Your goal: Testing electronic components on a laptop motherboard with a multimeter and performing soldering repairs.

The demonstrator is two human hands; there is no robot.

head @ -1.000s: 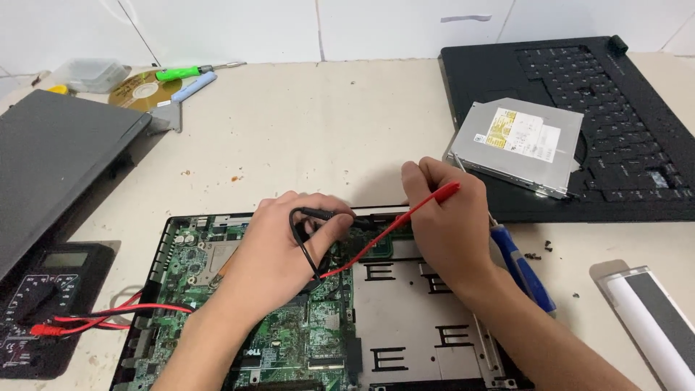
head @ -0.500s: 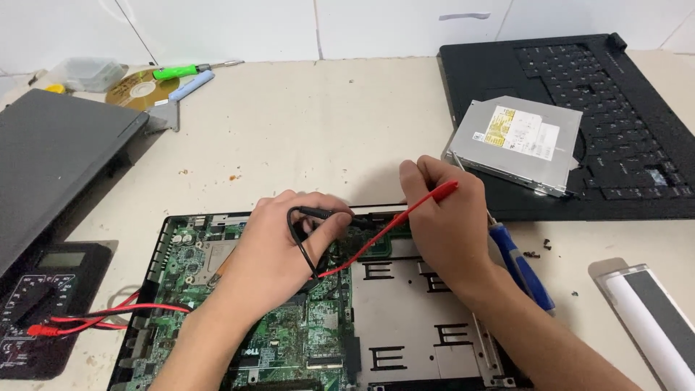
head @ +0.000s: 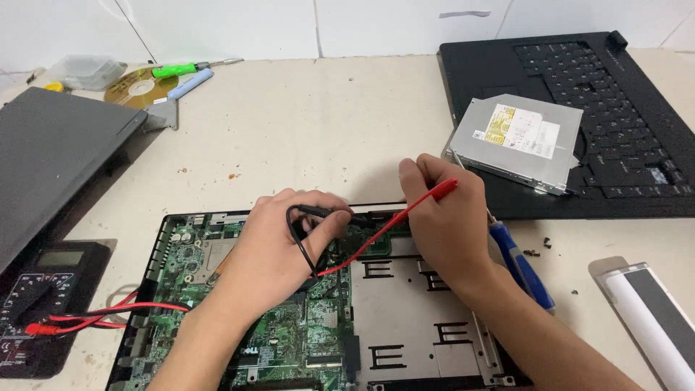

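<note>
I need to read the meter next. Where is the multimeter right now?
In the head view the multimeter lies at the lower left edge of the table, left of the open laptop's green board, under the dark lid.

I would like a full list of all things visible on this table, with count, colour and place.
laptop base: 1, green board and grey plate, front centre
black probe: 1, black, in left hand
red probe: 1, red, in right hand
multimeter: 1, black, front left
optical drive: 1, silver, on keyboard cover
keyboard cover: 1, black, back right
screwdriver: 1, blue, beside right wrist
green screwdriver: 1, back left
disc: 1, gold, back left
left hand: 1
right hand: 1
</note>
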